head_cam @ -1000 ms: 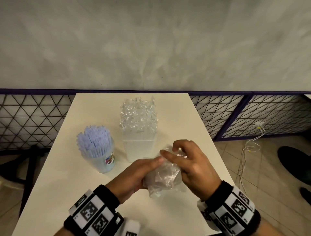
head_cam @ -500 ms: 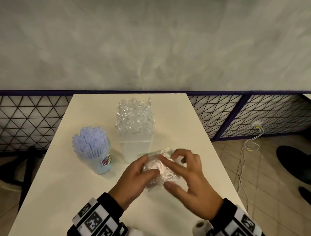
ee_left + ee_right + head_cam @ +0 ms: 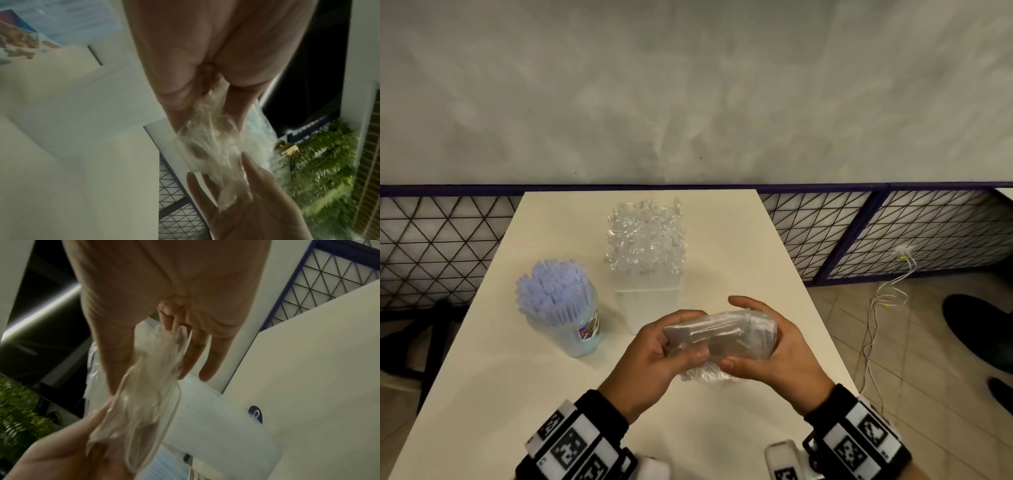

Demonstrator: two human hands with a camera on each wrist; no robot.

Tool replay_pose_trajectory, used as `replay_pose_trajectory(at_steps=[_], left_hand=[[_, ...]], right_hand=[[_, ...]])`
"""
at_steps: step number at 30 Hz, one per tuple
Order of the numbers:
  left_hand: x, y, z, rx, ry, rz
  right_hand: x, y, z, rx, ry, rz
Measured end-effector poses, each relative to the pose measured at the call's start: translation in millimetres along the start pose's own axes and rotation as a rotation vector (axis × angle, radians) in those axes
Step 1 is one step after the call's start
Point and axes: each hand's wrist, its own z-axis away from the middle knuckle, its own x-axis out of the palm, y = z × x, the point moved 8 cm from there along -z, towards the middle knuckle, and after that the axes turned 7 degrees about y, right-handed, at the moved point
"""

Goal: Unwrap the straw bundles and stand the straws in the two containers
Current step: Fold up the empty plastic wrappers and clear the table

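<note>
Both hands hold a crumpled clear plastic wrapper (image 3: 722,337) above the near middle of the white table (image 3: 500,394). My left hand (image 3: 674,346) grips its left end, thumb over fingers. My right hand (image 3: 756,339) curls round its right end from below. In the wrist views the wrapper (image 3: 213,155) (image 3: 148,395) stretches between the two hands. A round clear cup (image 3: 571,329) at the left holds several pale blue straws (image 3: 554,291) upright. Behind the hands, a square clear container (image 3: 647,301) holds several clear-wrapped straws (image 3: 645,240) upright.
A grey wall rises behind the table's far edge, with a purple-framed mesh fence (image 3: 893,236) at its foot. To the right, a white cable (image 3: 876,308) trails over the tiled floor. Dark shoes (image 3: 979,325) stand at the far right.
The hands rose off the table with the wrapper and pulled it out sideways between them. The right hand turned palm-up under it. The camera view shifted slightly.
</note>
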Motion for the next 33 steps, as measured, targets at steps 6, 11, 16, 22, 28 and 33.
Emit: replay_pose_trajectory(at_steps=[6, 11, 16, 22, 28, 33], left_hand=[[12.1, 12.8, -3.8, 0.044, -0.117, 0.035], [5.6, 14.9, -12.2, 0.077, -0.002, 0.058], [13.1, 7.8, -13.4, 0.061, 0.038, -0.051], [31.3, 11.8, -4.7, -0.058, -0.220, -0.421], [50.2, 30.8, -2.5, 0.223, -0.230, -0.718], [28.3, 24.4, -16.1, 0.076, -0.084, -0.512]], right_hand=[[-1.4, -18.8, -4.3, -0.175, -0.143, 0.048], [-13.3, -29.5, -6.6, -0.182, -0.151, 0.185], [-31.0, -24.4, -22.3, -0.257, -0.069, 0.302], [-18.9, -34.5, -30.4, -0.322, -0.340, 0.619], [-19.2, -20.7, -55.6, -0.067, -0.388, 0.413], [-22.3, -13.8, -62.0, 0.069, -0.098, 0.114]])
